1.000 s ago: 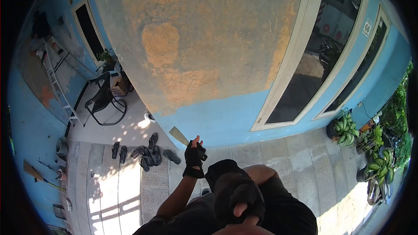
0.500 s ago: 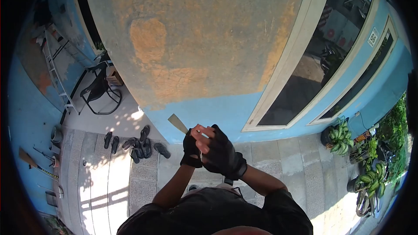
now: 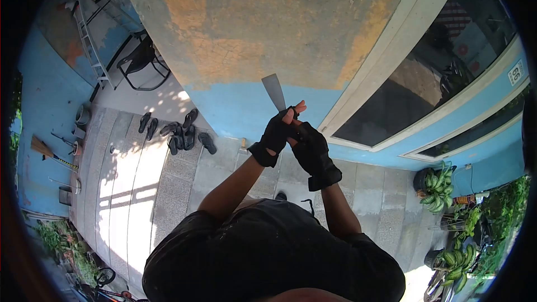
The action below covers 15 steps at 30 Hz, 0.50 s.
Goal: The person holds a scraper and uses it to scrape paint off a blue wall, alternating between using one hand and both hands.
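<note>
Plainly, a plate (image 3: 515, 72) reads "66" between two and three o'clock.
Gloved left hand (image 3: 273, 136) curls around the scraper (image 3: 273, 91), blade toward eleven o'clock; right hand (image 3: 311, 149) meets left, its grip unclear.

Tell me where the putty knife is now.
Above the head view's centre, the putty knife juts from the left hand, beside the right hand, before the wall's blue paint.

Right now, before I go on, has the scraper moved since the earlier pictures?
Yes. Against the fixed window frame, the scraper has shifted rightward, nearer the frame's lower left corner, and higher in the view relative to that corner.
</note>
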### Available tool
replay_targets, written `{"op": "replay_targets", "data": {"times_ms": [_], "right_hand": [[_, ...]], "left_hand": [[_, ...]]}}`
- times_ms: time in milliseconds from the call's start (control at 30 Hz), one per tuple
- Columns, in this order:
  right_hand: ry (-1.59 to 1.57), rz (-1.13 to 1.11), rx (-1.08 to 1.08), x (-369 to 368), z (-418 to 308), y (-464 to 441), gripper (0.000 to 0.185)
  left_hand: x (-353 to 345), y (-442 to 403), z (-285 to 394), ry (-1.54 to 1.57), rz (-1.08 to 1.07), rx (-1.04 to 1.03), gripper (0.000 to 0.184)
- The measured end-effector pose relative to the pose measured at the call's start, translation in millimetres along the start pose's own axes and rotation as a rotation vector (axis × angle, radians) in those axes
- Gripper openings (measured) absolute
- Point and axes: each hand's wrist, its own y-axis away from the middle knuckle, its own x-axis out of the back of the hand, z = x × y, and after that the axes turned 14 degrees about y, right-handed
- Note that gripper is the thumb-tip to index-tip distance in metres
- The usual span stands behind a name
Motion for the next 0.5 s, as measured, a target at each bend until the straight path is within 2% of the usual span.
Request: {"op": "replay_targets", "data": {"times_ms": [67,100,167,200,233,300,367,433,500], "right_hand": [[0.079,-0.065,-0.131,8.1,-2.7,-8.0,0.036],[0.077,-0.068,-0.119,8.1,2.3,-9.6,0.036],[0.287,-0.013,0.146,8.2,15.0,-12.5,0.031],[0.114,-0.046,0.079,10.4,14.5,-11.7,0.027],[0.118,-0.023,0.093,10.3,18.8,-10.9,0.027],[-0.864,-0.233,-0.330,4.1,34.5,-10.0,0.020],[-1.349,-0.349,-0.348,4.4,42.5,-8.7,0.017],[-1.334,-0.358,-0.369,5.0,46.1,-9.6,0.019],[-1.419,-0.452,-0.409,12.5,48.5,-12.2,0.025]], "left_hand": [[-16.3,-1.5,11.3,-0.261,0.043,-0.024,0.051],[-14.4,-3.0,9.4,-0.265,0.047,-0.035,0.051],[-11.1,-9.1,6.7,-0.410,-0.016,-0.129,0.048],[-6.9,-7.1,14.8,-0.324,-0.026,0.075,0.051],[-7.6,-9.0,17.9,-0.339,-0.047,0.062,0.051],[-8.8,-11.0,20.1,-0.124,-0.164,-0.004,0.060],[-14.6,-5.4,23.0,-0.245,-0.206,0.047,0.067],[-8.6,-6.1,6.6,-0.199,-0.235,0.066,0.078],[-9.4,1.6,13.5,-0.203,-0.222,0.300,0.083]]}}
